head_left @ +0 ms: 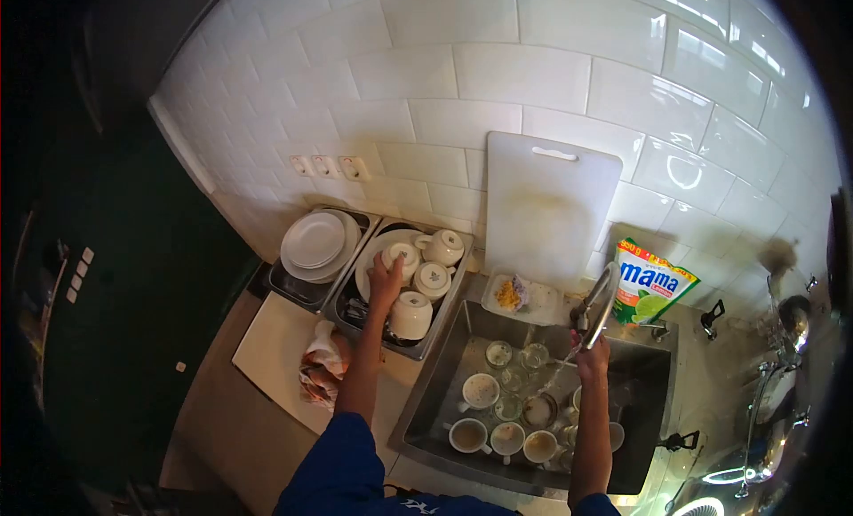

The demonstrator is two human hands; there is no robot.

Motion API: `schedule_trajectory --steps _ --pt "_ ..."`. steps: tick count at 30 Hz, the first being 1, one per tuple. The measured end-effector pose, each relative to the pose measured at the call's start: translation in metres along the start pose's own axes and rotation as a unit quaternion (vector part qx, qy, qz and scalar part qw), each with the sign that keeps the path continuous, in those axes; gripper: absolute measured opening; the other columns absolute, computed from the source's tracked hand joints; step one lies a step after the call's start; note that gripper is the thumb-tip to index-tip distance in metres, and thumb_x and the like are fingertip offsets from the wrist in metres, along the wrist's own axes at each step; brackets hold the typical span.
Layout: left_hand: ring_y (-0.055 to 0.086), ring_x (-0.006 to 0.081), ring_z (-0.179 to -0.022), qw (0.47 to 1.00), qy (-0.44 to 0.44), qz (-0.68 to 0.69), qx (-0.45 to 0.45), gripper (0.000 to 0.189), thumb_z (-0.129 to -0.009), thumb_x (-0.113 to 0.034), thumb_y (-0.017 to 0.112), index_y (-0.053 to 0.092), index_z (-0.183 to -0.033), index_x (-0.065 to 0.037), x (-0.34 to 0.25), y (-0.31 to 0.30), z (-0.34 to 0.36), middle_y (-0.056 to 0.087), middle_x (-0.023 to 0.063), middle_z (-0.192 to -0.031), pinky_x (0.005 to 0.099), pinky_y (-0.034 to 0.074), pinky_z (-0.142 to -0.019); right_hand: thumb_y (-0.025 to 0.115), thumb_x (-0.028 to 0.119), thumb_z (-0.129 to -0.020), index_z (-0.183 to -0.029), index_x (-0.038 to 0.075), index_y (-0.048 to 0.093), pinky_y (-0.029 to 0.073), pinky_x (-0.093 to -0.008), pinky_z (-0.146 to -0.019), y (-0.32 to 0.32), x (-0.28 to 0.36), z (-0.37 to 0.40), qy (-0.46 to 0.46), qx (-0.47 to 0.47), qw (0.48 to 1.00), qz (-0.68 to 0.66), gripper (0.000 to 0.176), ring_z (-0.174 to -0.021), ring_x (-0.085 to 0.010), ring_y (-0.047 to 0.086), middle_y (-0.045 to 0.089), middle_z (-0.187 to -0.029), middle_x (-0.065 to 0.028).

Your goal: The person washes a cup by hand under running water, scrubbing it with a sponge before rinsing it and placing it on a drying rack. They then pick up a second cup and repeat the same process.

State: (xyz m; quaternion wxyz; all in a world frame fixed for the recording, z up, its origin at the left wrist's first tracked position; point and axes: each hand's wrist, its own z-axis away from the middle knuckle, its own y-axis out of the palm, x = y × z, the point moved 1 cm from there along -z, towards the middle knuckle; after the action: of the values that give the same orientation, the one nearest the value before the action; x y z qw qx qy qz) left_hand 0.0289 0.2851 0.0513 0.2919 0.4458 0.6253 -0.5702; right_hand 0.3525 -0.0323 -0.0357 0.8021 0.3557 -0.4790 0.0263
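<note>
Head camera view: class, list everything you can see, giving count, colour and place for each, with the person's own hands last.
plates: one stack, white, left drying tray
cups: four, white, right drying tray
drying trays: two, steel, left of the sink
cutting board: one, white, upright against the tiled wall
flat board: one, white, in front of the trays
cloth: one, white and reddish, on the flat board
sink: one, steel, centre
unwashed cups and glasses: several, white and clear, sink bottom
soap pouch: one, green and white, behind the sink
tap: one, silver, over the sink
left hand: on a cup in the right tray
right hand: at the tap
</note>
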Motion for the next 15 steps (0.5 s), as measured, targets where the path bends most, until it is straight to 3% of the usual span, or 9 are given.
schedule_trajectory --steps 5,8,11,13,15 --pt "0.042 0.0423 -0.106 0.995 0.001 -0.098 -0.023 0.066 -0.080 -0.047 0.048 0.036 -0.121 0.003 0.008 0.000 0.000 0.048 0.0273 -0.109 0.0463 0.033 -0.089 0.050 0.031 -0.087 -0.095 0.002 0.049 0.048 -0.0322 -0.059 -0.011 -0.002 -0.003 0.009 0.016 1.000 0.009 0.030 -0.071 -0.0176 0.056 0.054 -0.079 -0.0067" --pt "0.048 0.0404 -0.100 0.986 0.023 -0.166 -0.026 0.064 -0.080 -0.047 0.049 0.041 -0.119 0.003 -0.011 -0.008 0.008 0.053 0.0261 -0.103 0.0465 0.034 -0.089 0.047 0.029 -0.088 -0.088 0.007 0.050 0.046 -0.0340 -0.059 -0.002 0.000 0.003 0.012 -0.057 0.998 0.014 0.021 -0.073 -0.0217 0.057 0.054 -0.077 -0.0061" --pt "0.054 0.0378 -0.095 0.986 0.045 -0.158 0.003 0.061 -0.079 -0.046 0.051 0.045 -0.117 0.001 -0.003 -0.013 -0.001 0.057 0.0234 -0.098 0.0459 0.035 -0.089 0.047 0.030 -0.088 -0.090 0.009 0.051 0.045 -0.0314 -0.056 -0.004 0.002 0.000 0.027 -0.009 0.999 0.021 0.021 -0.071 -0.0184 0.057 0.055 -0.077 -0.0041" --pt "0.056 0.0360 -0.093 0.989 0.078 -0.123 0.010 0.060 -0.079 -0.047 0.052 0.047 -0.115 0.000 -0.009 -0.017 0.004 0.060 0.0210 -0.096 0.0451 0.036 -0.089 0.054 0.031 -0.084 -0.095 0.006 0.046 0.047 -0.0346 -0.059 -0.007 -0.001 -0.002 0.037 -0.007 0.999 -0.033 0.029 -0.073 -0.0218 0.058 0.049 -0.084 -0.0053" --pt "0.055 0.0355 -0.096 0.991 0.059 -0.115 0.029 0.064 -0.077 -0.052 0.051 0.047 -0.116 -0.002 -0.015 -0.019 0.009 0.059 0.0194 -0.100 0.0451 0.036 -0.089 0.056 0.032 -0.083 -0.098 0.010 0.046 0.043 -0.0400 -0.066 -0.016 -0.003 -0.008 0.078 0.004 0.996 -0.043 0.029 -0.080 -0.0247 0.058 0.046 -0.094 -0.0048"
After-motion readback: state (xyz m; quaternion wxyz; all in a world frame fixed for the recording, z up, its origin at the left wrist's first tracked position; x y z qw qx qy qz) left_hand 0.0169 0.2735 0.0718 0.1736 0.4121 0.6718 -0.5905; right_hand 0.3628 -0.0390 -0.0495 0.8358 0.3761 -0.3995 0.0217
